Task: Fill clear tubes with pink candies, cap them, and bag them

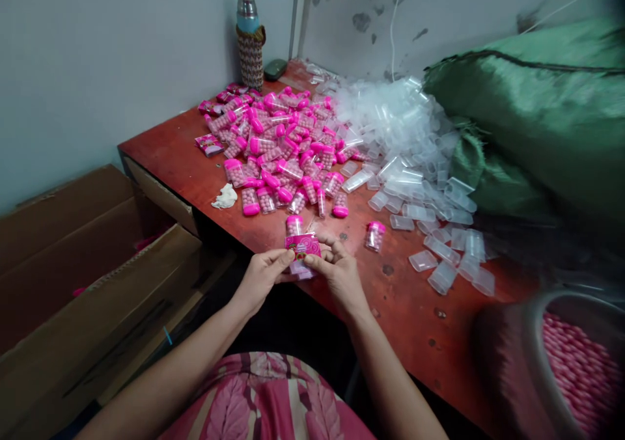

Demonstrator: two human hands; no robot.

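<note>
Near the table's front edge, my left hand (pixel 263 274) and my right hand (pixel 340 276) grip a small stack of glossy pink printed labels (pixel 306 245) from both sides, thumbs on top. The stack's lower edge looks pale lilac. Just behind it stands a clear little bottle of pink balls (pixel 293 225), partly covered by the labels. Another such bottle with a bright pink cap (pixel 375 236) is to the right of my right hand. A large heap of filled, pink-capped bottles (pixel 288 144) spreads over the table beyond both hands.
Clear containers without caps (pixel 415 166) are piled right of the heap, against a green sack (pixel 537 114). A tub of pink balls (pixel 534 342) is at lower right. More labels (pixel 209 144), white crumpled scrap (pixel 225 196) and a flask (pixel 250 43) lie leftward; a cardboard box (pixel 122 271) is below.
</note>
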